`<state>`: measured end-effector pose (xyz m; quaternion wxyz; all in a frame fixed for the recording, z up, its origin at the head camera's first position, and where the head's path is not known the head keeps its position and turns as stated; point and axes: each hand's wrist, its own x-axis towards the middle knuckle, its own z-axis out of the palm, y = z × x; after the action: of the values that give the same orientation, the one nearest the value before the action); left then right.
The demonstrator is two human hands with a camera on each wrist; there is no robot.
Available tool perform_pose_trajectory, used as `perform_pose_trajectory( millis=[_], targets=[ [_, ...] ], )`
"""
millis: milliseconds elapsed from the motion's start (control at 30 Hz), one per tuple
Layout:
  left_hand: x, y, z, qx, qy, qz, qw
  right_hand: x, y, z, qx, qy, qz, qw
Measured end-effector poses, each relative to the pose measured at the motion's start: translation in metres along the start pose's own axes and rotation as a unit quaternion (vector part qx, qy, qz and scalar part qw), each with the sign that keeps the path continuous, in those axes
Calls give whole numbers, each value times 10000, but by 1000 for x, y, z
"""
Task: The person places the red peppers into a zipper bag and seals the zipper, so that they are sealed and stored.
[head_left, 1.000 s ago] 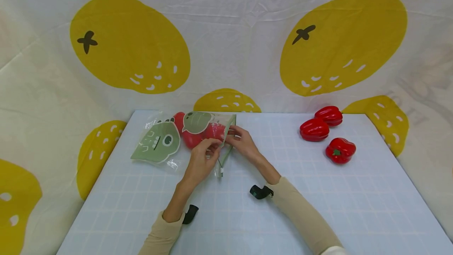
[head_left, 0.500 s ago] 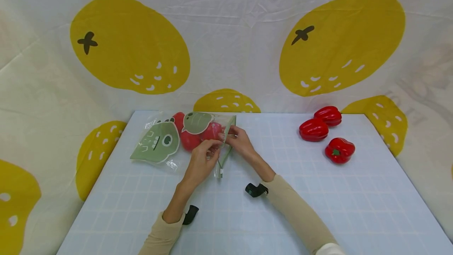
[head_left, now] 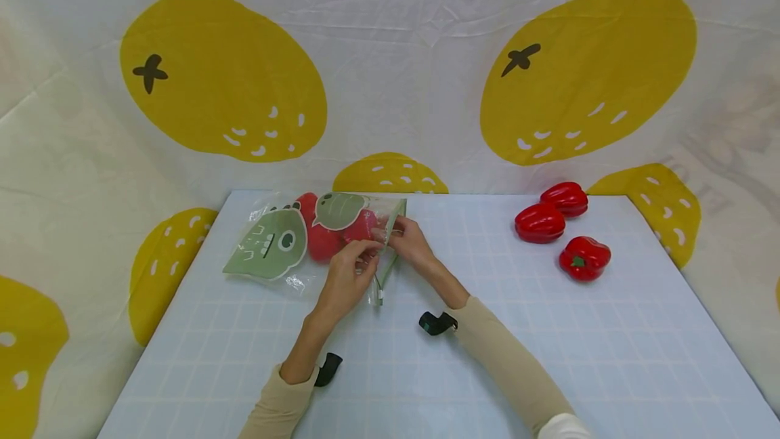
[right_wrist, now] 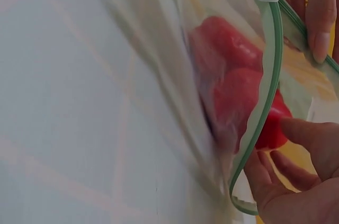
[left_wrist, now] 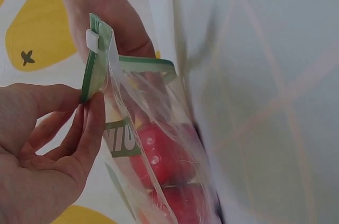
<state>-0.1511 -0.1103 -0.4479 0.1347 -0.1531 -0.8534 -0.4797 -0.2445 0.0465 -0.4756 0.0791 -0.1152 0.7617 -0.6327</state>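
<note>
Item, bag: one clear zip bag with green dinosaur prints (head_left: pixel 268 246), lying at the far left of your surface (head_left: pixel 640 358), its mouth parted and facing your right side.
Item, closure: white slider (left_wrist: pixel 92 40) on the green zip edge (left_wrist: pixel 89 78).
Item, left hand (head_left: pixel 347 276): grip narrow, your thumb and fingers pinching the zip edge near the slider.
Item, right hand (head_left: pixel 414 246): fingers inside the mouth, thumb at the nearest red bell pepper (right_wrist: pixel 274 128); you cannot tell for certain from these views whether this grip holds the pepper or merely touches it.
Item, bag contents: that pepper just within the mouth, with further red shapes deeper behind the film, partly masked by the prints.
Item, loose stock: three glossy red bell peppers (head_left: pixel 539 223) at your far right, well apart from the bag; two sit close together, the third nearer you, green stem showing.
Item, backdrop: pale cloth (head_left: pixel 402 87) printed with yellow fruit.
</note>
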Motion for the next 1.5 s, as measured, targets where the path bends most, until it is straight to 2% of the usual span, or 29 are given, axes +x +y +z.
perform_pose_trajectory(
  millis=[200, 433, 600, 733, 967, 1133, 1233, 1333, 1500],
  targets=[
    [1, 3, -1, -42, 62, -86, 9999, -3, 2, -9, -191, 14, 25, 9998],
    [1, 3, -2, -136, 299, -66, 9994, -10, 2, -23, -248, -214, -156, 9993],
    [1, 2, 0, -173, 466, -142, 9987, -16, 0, -37, -387, -239, -196, 9988],
    [1, 1, 0, -201, 568, -196, 9980, -19, 0, -47, -306, -218, -239, 9990],
    [1, 2, 0, -238, 595, -226, 9977, -25, -3, -61, -556, -81, -234, 9981],
    [1, 1, 1, -290, 578, -227, 9976, -38, -26, -68, -630, 67, -239, 9977],
    [1, 0, 1, -305, 577, -216, 9976, -38, -21, -72, -695, 233, -387, 9966],
    [0, 0, 1, -319, 571, -235, 9976, -34, -6, -79, -794, 408, -534, 9946],
    [0, 0, 0, -345, 546, -258, 9976, -32, -1, -89, -989, 598, -432, 9924]
  ],
)
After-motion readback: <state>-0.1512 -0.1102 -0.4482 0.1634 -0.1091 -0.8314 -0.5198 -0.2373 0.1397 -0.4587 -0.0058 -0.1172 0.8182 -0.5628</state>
